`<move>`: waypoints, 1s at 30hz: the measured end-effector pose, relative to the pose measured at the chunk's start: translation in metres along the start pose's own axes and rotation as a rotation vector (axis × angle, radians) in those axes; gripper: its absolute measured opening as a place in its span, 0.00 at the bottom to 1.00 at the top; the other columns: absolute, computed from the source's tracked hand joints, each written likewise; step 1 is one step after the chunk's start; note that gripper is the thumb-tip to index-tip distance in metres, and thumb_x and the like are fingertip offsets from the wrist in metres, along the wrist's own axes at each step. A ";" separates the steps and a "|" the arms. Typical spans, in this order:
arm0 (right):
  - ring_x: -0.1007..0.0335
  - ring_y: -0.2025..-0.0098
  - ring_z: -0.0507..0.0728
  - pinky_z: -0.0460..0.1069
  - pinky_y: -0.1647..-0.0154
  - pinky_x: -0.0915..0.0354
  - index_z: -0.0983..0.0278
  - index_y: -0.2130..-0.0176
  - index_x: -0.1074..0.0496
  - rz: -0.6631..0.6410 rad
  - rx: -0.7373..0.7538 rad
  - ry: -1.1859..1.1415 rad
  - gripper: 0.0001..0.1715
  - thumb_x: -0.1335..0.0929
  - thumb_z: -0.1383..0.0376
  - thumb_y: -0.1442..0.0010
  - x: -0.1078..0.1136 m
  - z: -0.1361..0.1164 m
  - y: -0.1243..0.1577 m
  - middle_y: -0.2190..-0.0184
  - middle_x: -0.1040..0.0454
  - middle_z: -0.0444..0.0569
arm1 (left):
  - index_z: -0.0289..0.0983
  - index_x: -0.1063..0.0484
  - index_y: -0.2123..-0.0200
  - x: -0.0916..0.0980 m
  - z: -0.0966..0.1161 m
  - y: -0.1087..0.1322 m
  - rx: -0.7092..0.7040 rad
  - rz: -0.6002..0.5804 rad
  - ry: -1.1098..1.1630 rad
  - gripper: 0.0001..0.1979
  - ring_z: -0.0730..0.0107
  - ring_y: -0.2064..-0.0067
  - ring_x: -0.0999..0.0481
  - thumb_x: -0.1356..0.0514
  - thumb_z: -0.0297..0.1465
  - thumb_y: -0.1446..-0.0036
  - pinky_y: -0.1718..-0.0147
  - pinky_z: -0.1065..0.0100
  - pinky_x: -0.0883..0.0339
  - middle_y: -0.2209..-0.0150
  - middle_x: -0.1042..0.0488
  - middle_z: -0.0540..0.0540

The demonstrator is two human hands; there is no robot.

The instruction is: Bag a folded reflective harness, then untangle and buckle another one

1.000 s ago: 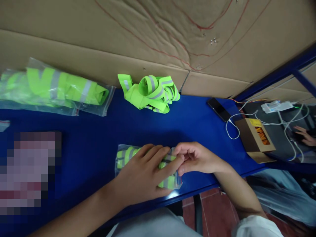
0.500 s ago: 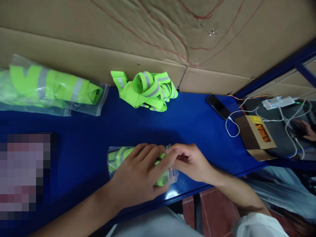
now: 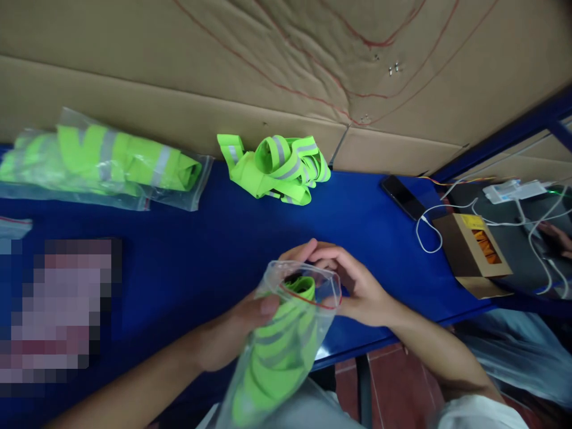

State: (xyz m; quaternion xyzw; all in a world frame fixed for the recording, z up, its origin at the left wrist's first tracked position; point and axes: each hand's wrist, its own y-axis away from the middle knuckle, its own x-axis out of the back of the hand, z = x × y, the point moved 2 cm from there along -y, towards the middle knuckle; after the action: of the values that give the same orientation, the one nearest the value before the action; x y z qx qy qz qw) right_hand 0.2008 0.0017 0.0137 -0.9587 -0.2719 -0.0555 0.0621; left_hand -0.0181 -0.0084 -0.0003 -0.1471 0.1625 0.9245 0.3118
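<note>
A clear zip bag (image 3: 277, 351) stuffed with a neon-green reflective strap is lifted off the blue table (image 3: 187, 250), its mouth open toward me. My left hand (image 3: 236, 333) grips the bag from the left, thumb on its rim. My right hand (image 3: 353, 283) holds the right side of the bag's mouth, fingers curled over the opening. The bag's lower end hangs over my lap, blurred.
A loose bundle of neon-green reflective straps (image 3: 277, 168) lies at the table's back by the cardboard wall (image 3: 268, 65). Filled bags (image 3: 107, 161) lie at the back left. A black phone (image 3: 402, 196) with white cable and a brown box (image 3: 476, 253) sit right. Another person's hand (image 3: 554, 235) shows far right.
The bag lay flat on the table under my left palm; now both hands have lifted it and tilted it upright, with its mouth pulled open.
</note>
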 end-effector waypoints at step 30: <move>0.33 0.70 0.50 0.45 0.68 0.37 0.64 0.63 0.25 0.065 -0.268 0.063 0.10 0.27 0.60 0.35 0.000 0.012 0.000 0.71 0.27 0.44 | 0.38 0.18 0.54 0.011 0.001 -0.003 0.085 0.225 -0.125 0.17 0.58 0.53 0.20 0.37 0.44 0.37 0.54 0.65 0.28 0.57 0.17 0.44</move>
State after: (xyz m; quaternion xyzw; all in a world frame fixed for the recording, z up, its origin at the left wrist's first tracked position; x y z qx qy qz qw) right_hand 0.2019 0.0035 0.0021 -0.9645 -0.2287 -0.1193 -0.0563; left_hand -0.0252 0.0000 -0.0041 -0.0565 0.1972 0.9533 0.2217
